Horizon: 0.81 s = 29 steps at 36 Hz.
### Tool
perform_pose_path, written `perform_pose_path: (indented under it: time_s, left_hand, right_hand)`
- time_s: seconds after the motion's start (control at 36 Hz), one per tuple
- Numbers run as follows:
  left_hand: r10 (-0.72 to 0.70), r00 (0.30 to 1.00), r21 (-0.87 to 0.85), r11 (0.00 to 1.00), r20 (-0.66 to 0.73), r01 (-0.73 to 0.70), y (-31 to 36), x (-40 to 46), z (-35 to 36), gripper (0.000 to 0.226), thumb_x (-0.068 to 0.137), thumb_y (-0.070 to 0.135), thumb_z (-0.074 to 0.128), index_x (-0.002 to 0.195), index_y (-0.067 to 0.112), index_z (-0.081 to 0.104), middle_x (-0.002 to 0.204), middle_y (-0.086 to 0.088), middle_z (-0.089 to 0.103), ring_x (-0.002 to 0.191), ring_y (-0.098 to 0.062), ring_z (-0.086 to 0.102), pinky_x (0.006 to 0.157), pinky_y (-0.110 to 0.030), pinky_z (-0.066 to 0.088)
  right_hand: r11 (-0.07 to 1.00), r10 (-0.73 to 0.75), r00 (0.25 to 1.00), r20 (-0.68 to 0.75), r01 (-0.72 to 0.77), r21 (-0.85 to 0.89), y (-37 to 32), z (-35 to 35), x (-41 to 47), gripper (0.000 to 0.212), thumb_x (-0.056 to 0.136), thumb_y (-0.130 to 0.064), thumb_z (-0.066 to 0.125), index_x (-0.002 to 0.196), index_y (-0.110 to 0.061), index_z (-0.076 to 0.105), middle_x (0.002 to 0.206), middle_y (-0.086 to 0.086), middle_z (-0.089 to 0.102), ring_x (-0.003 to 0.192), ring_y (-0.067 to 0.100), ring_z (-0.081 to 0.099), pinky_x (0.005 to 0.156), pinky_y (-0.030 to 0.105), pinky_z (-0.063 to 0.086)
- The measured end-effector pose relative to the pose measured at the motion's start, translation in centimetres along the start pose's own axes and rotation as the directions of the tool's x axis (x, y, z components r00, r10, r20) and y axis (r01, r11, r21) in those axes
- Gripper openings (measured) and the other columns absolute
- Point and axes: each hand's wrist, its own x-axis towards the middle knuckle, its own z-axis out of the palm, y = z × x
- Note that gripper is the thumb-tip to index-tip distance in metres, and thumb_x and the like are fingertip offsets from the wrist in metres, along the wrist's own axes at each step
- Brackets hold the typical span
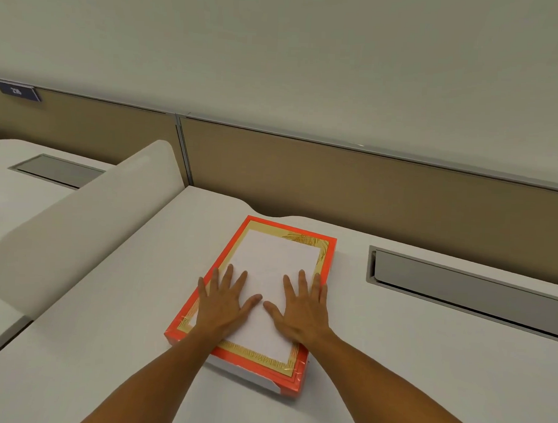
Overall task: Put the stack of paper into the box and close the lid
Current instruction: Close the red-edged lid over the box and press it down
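A flat orange box (290, 387) with a gold-patterned inner border lies lengthwise on the white desk (106, 331) in front of me. A white stack of paper (275, 262) fills its middle, inside the gold border. My left hand (225, 301) and my right hand (302, 311) rest flat on the near half of the paper, side by side, with fingers spread and thumbs almost touching. Neither hand holds anything. A pale side face shows under the box's near edge. I see no separate lid.
A rounded white divider (79, 221) rises at the desk's left edge, with another desk beyond it. A grey cable hatch (459, 289) is set into the desk right of the box. A tan partition panel (336, 182) runs along the back.
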Motion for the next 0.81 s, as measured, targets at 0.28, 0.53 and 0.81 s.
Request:
perform_pose_path:
  time_s: [0.28,0.53,0.81]
  left_hand:
    - [0.001,0.999,0.019,1.0,-0.035,0.0,-0.2,-0.1,1.0,0.096,0.07,0.086,-0.013,0.154,0.041,0.002,0.166,0.004,-0.007,0.152,-0.029,-0.011,0.119,-0.061,-0.008]
    - [0.002,0.998,0.031,1.0,-0.061,0.0,-0.2,-0.1,1.4,0.09,0.075,0.085,-0.007,0.154,0.041,0.0,0.165,0.004,-0.007,0.152,-0.029,-0.011,0.119,-0.061,-0.009]
    - [-0.005,0.998,0.03,1.0,-0.07,0.008,-0.2,-0.1,1.6,0.089,0.076,0.084,-0.006,0.154,0.041,0.001,0.165,0.004,-0.007,0.152,-0.029,-0.011,0.118,-0.06,-0.01]
  right_hand:
    - [1.0,-0.006,0.999,-0.044,0.005,-0.025,0.1,1.0,-0.4,0.101,0.074,-0.086,-0.008,0.161,-0.035,0.001,0.17,0.006,-0.006,0.154,0.041,-0.015,0.124,0.058,-0.007]
    - [0.999,-0.01,0.999,-0.053,0.008,-0.039,0.1,1.3,-0.3,0.098,0.078,-0.085,-0.004,0.161,-0.034,0.001,0.17,0.007,-0.007,0.153,0.04,-0.017,0.123,0.056,-0.013]
    - [0.999,-0.014,0.998,-0.054,0.011,-0.046,0.1,1.0,-0.5,0.101,0.074,-0.085,-0.009,0.161,-0.033,0.002,0.17,0.008,-0.005,0.154,0.04,-0.015,0.124,0.056,-0.01]
